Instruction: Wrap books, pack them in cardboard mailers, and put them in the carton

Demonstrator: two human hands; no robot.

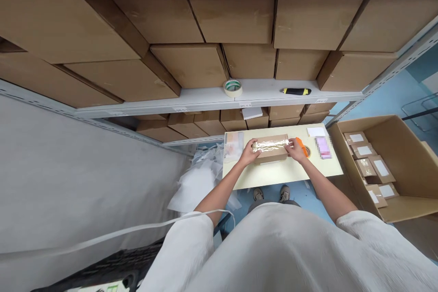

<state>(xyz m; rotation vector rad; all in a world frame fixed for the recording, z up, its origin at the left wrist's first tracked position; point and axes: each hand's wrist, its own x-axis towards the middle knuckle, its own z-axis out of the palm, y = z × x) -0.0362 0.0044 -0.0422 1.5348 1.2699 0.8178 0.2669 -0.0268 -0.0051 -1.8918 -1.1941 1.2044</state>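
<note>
A small brown cardboard box (272, 157) lies on the pale yellow table (284, 178), with a shiny strip of clear packing tape (271, 145) along its top. At its left end my left hand (249, 153) is closed on the edge, thumb near the tape. My right hand (294, 150) grips the opposite end, fingers at the end of the tape strip. Just beyond the right hand sits an orange tape dispenser (301, 146) with a tape roll, partly covered by that hand.
Shelves behind carry large cardboard boxes (229, 13), a masking tape roll (233, 87) and a yellow-black utility knife (296, 91). On the table are a plastic bag (234, 145) and a pink item (323, 147). At right, an open carton (410, 155) holds several small boxes; white packing sheets (195, 182) lie left.
</note>
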